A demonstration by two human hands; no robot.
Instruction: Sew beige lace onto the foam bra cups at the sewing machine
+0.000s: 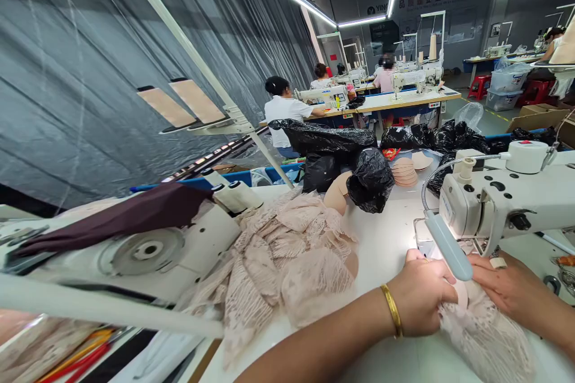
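At the frame's lower right, the lace (487,335) trails down between your left hand (420,294), pinching it, and your straight-fingered right hand (512,283), whose grip I cannot tell.

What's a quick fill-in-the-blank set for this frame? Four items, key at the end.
1. The gold bangle is on the person's ____ wrist.
2. The left hand and right hand are on lace cloth at a white ____ machine.
3. The slanted stand in the picture's upper left carries ____ beige thread cones.
4. The crumpled plastic bag beyond the lace heap is ____ in colour.

Missing words: left; sewing; two; black.
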